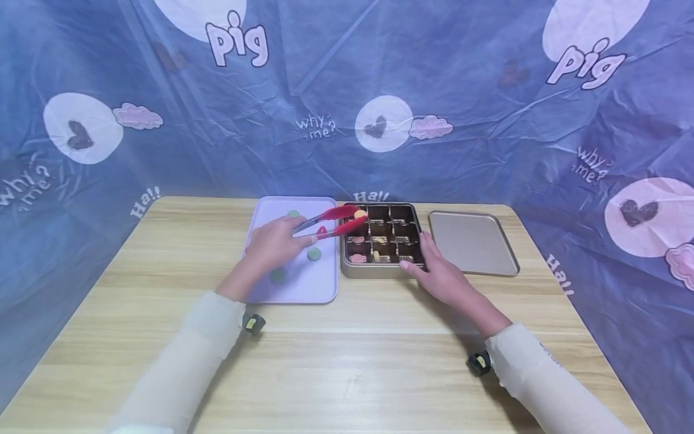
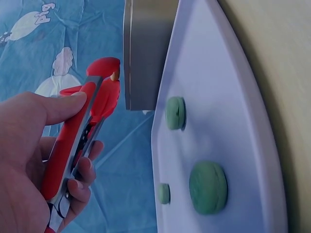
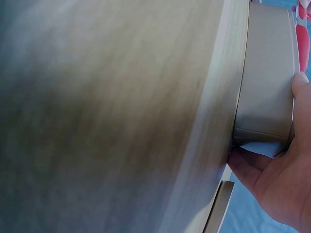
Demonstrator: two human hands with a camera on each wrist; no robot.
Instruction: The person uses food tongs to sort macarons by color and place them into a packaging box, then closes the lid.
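My left hand (image 1: 276, 244) grips a pair of red-tipped tongs (image 2: 73, 136), thumb on one arm and fingers curled round the other. Between the red tips is a small yellow macaron (image 1: 360, 214), held over the far left compartments of a divided tin (image 1: 374, 272). Pink macarons (image 1: 357, 258) and yellowish pieces sit in some of the tin's dark compartments. At the tin's near right corner, my right hand (image 1: 441, 274) holds it, thumb at the front rim and fingers along the right side. Green macarons (image 2: 208, 187) lie on the lilac tray (image 1: 303, 292) under my left hand.
The tin's flat lid (image 1: 474, 244) lies to the right of the tin. Tray, tin and lid stand side by side near the back of the wooden table (image 1: 347, 361). A blue printed cloth (image 1: 303, 72) hangs behind and around the table.
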